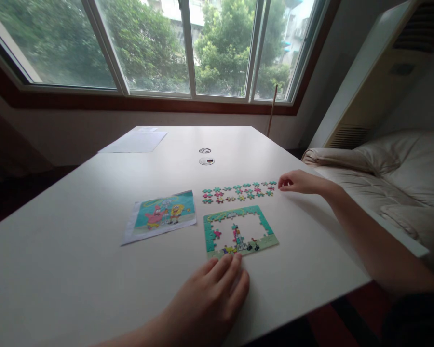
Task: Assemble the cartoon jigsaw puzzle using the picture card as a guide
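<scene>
A jigsaw puzzle [271, 239] lies on the white table, its border joined and its middle partly filled, with bare table showing through the gap. My left hand [217, 289] rests palm down at its lower edge, fingers extended and fingertips touching or almost touching that edge. Beyond the puzzle, several loose puzzle pieces [241, 197] are laid out in rows. At the right end of these rows is my right hand [298, 183], thumb and fingers bent together in a pinch. Whatever is between its fingertips cannot be made out. A creased reference picture [164, 214] with cartoon figures lies left of the puzzle.
The white table [75, 250] has a white sheet [135, 142] at its far left and two round cable-hole covers [207, 161] near the far middle. A padded sofa [390, 168] stands to the right, beside a tall air conditioner [361, 82]. Windows [155, 48] line the back wall.
</scene>
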A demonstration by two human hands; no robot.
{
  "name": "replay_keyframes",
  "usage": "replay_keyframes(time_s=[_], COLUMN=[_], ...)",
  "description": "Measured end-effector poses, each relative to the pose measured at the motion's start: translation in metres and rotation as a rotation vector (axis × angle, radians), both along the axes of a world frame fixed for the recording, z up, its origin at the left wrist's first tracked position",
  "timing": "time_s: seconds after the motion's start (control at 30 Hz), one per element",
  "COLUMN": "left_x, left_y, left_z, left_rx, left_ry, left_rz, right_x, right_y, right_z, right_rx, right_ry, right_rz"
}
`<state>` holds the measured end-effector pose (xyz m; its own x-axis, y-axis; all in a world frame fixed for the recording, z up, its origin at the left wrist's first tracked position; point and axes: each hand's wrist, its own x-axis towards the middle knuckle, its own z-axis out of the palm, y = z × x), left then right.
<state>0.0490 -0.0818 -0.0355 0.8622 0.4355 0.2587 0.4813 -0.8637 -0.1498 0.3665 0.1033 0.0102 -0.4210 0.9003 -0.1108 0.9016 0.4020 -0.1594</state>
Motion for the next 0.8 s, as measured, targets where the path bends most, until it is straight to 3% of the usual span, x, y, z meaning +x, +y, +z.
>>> replay_keyframes(time_s=[0.27,0.47,0.8], left_x=[0.001,0.001,0.0], left_y=[0.0,0.0,0.001], left_z=[0.001,-0.002,0.001], left_rx=[0.007,0.029,0.031], left_ry=[-0.007,-0.011,-0.016], left_rz=[-0.013,-0.012,-0.017], right_x=[-0.02,-0.027,0.009], right_y=[0.001,0.0,0.02], right_z=[-0.017,-0.022,-0.025], right_rx=[0.025,0.047,0.196], right_ry=[0.175,0.183,0.048], right_rz=[0.131,0.188,-0.029])
